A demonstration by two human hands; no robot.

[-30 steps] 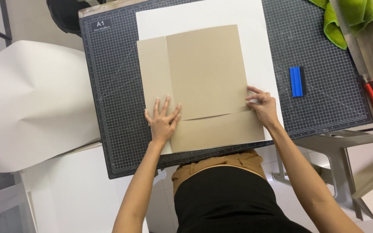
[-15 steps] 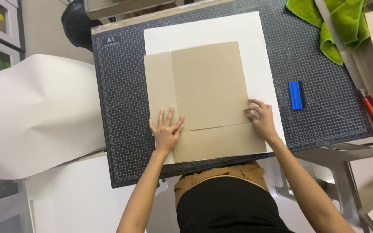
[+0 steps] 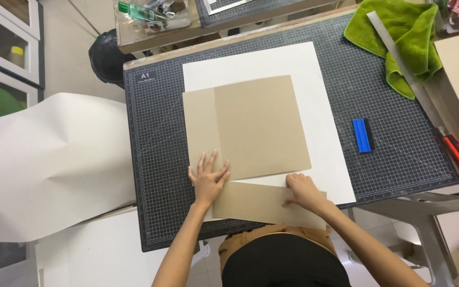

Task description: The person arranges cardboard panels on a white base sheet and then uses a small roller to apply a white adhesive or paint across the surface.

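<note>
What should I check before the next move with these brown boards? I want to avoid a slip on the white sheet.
1. Left hand flat, fingers spread, on the boards' lower left: ok.
2. Right hand pressing the lower brown strip: ok.
3. Large brown board lies wholly on the white sheet: ok.
4. Strip stays within the sheet: not ok, its near edge runs past it.
5. Blue block clear of the boards, on the cutting mat: ok.
6. Boards stuck down or loose: cannot tell.
</note>
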